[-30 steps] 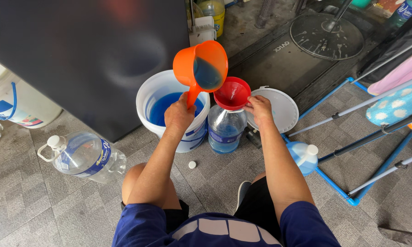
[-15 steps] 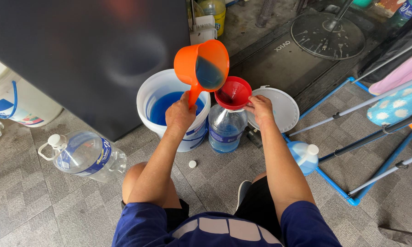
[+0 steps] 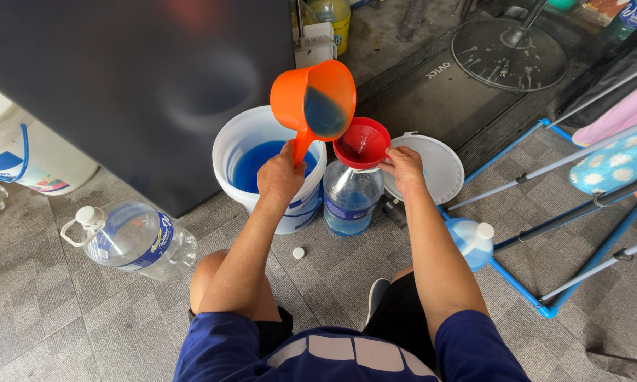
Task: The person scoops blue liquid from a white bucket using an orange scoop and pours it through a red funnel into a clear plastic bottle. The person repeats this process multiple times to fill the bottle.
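Three clear plastic water jugs: one upright under the funnel (image 3: 352, 198), one lying on its side (image 3: 131, 240), one by the blue frame (image 3: 468, 240). Two white plastic buckets (image 3: 290, 212) (image 3: 28, 166). One orange plastic scoop (image 3: 317, 99), one red plastic funnel (image 3: 361, 143), one round white lid (image 3: 435, 166), one small white cap (image 3: 298, 252).

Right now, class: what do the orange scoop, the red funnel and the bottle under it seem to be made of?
Orange scoop: likely opaque moulded plastic, smooth, slight sheen. Red funnel: probably glossy plastic, light glints on its rim. Bottle: clear thin plastic, apparently; blue liquid shows through.
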